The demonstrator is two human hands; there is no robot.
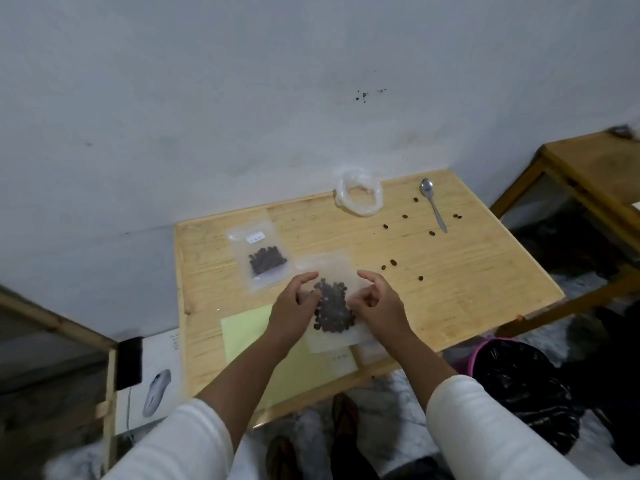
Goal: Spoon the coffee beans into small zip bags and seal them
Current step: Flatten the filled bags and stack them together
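Observation:
A small clear zip bag (334, 308) with a dark heap of coffee beans lies on the wooden table (450, 271) in front of me. My left hand (292, 306) holds its left edge with curled fingers. My right hand (379, 304) pinches its right edge, index finger arched above it. A second zip bag (263, 259) with beans and a white label lies flat to the left, further back. A metal spoon (433, 206) rests at the back right, near a crumpled open plastic bag (360, 195). Several loose beans (393, 262) are scattered on the right half.
A pale yellow sheet (249, 334) lies under my left forearm at the table's front edge. A pink bin with a black liner (519, 386) stands on the floor to the right. Wooden frames stand at both sides, and a white box (156, 386) leans at the left.

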